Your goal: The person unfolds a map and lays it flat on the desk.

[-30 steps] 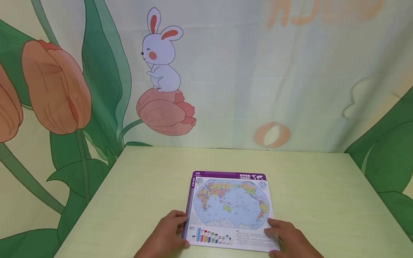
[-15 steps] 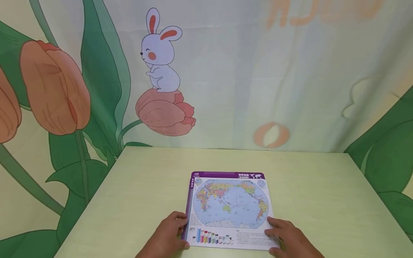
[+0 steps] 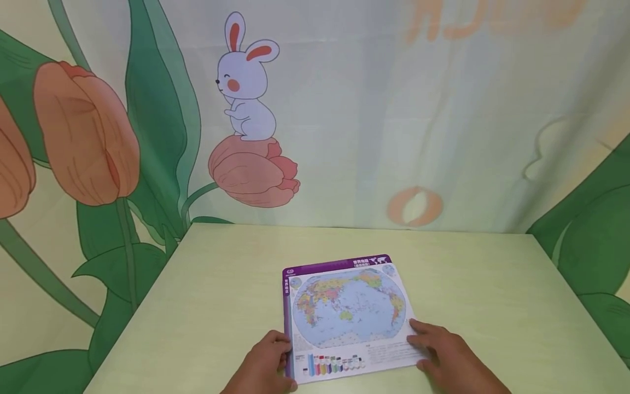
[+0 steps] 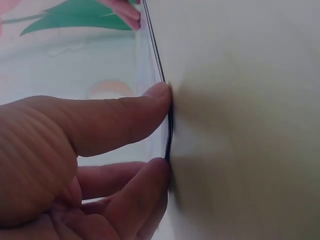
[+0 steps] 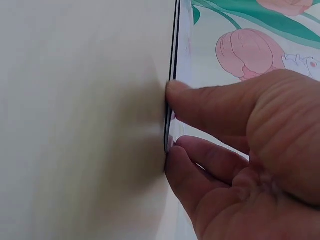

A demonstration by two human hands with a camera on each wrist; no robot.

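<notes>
A thin world map board (image 3: 349, 312) with a purple border along its far and left edges lies flat on the table, turned slightly counterclockwise. My left hand (image 3: 268, 364) holds its near left corner, fingers along the left edge and thumb at the near side. At the near right corner, my right hand (image 3: 450, 350) grips the board with fingertips over the right edge and thumb close by. In the left wrist view, the thumb (image 4: 125, 117) and curled fingers meet the dark thin rim. The right wrist view has the other thumb (image 5: 215, 102) and fingers likewise on the rim.
The pale yellow-green table (image 3: 211, 284) extends on both sides of the board and behind it. A curtain (image 3: 344, 109) printed with a rabbit, tulips and leaves hangs behind the far edge.
Between my hands the board has rotated counterclockwise on the table. My left hand has shifted slightly right and nearer; my right hand has moved slightly farther out and right.
</notes>
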